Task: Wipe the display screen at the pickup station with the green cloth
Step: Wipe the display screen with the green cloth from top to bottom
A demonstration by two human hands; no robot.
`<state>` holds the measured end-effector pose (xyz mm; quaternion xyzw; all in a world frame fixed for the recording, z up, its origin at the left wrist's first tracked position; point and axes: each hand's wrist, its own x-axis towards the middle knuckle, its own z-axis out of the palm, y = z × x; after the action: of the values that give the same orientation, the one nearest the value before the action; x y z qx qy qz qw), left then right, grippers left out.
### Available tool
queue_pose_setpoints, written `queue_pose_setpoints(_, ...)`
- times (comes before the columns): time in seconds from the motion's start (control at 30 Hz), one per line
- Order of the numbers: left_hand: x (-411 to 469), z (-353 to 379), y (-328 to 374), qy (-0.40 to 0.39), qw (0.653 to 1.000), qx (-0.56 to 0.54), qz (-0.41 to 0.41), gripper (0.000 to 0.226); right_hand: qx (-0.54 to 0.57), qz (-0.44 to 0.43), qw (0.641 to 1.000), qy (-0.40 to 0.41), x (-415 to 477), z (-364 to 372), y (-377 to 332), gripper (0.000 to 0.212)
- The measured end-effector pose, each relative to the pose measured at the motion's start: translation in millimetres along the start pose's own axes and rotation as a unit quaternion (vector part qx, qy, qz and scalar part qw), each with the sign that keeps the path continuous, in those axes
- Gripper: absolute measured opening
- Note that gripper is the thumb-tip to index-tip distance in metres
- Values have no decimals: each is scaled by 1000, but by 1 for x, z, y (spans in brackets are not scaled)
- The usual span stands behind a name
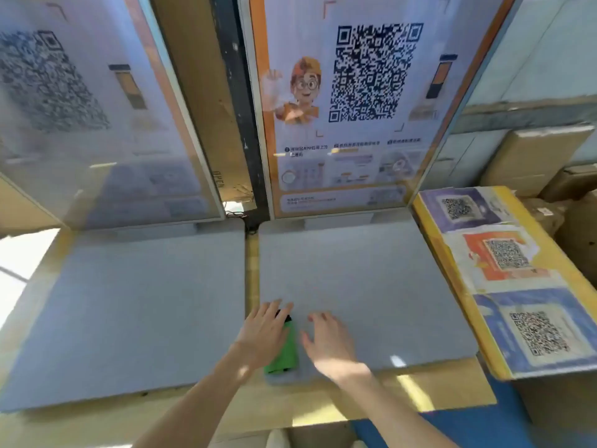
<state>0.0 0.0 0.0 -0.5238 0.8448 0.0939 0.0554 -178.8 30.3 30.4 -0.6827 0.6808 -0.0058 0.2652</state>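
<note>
Green cloth (pixel 284 349), grey platform (pixel 361 276), orange-bordered display screen (pixel 361 163), black-and-white QR code (pixel 371 72)

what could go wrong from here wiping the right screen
The green cloth lies folded on the grey platform, partly under the left hand; a loose grab might leave it bunched, so it wipes little. The display screen stands upright on a small stand, so a hard push could rock it. The right hand hovers free and could steady it.

green cloth (pixel 285 350), left hand (pixel 263 331) over it
</note>
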Motion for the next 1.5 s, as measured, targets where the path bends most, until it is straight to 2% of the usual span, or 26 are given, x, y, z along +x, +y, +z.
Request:
queue_pose_setpoints(0.07,5,10,-7,-69,998,-14,-2,54,16,22,999,-23,9,16,-7,39)
queue_pose_setpoints(0.17,13,18,-15,-112,994,-8,-6,52,25,39,997,-57,15,35,-14,37)
queue_pose_setpoints(0.37,32,16,-23,-164,964,-188,-90,32,133,98,983,-74,28,55,-23,23)
queue_pose_setpoints(0.43,40,12,-26,-186,952,-220,-100,17,177,133,972,-83,34,57,-24,16)
queue_pose_setpoints(0.5,43,7,-29,-204,946,-235,-91,16,183,150,966,-103,38,51,-24,9)
queue_pose_setpoints(0.57,44,1,-30,-212,938,-260,-83,10,191,159,962,-114,41,44,-20,17)
queue_pose_setpoints(0.7,53,-23,-26,-203,926,-310,-64,18,232,165,954,-95,47,22,-10,22)
queue_pose_setpoints(0.83,64,-62,-16,-154,928,-337,-46,23,273,146,949,-63,55,-11,2,19)
queue_pose_setpoints(0.93,73,-98,-7,-114,929,-352,-28,27,284,122,951,-29,57,-48,5,25)
queue_pose_setpoints(1.1,89,-178,11,-20,909,-416,-4,35,352,46,935,26,52,-133,8,31)
queue_pose_setpoints(1.3,97,-274,26,106,855,-508,15,39,399,-45,909,114,40,-225,-13,21)
queue_pose_setpoints(1.4,99,-313,33,164,809,-564,7,45,432,-87,881,171,33,-272,-36,22)
queue_pose_setpoints(1.5,102,-352,32,227,790,-570,11,38,455,-119,856,214,29,-315,-60,22)
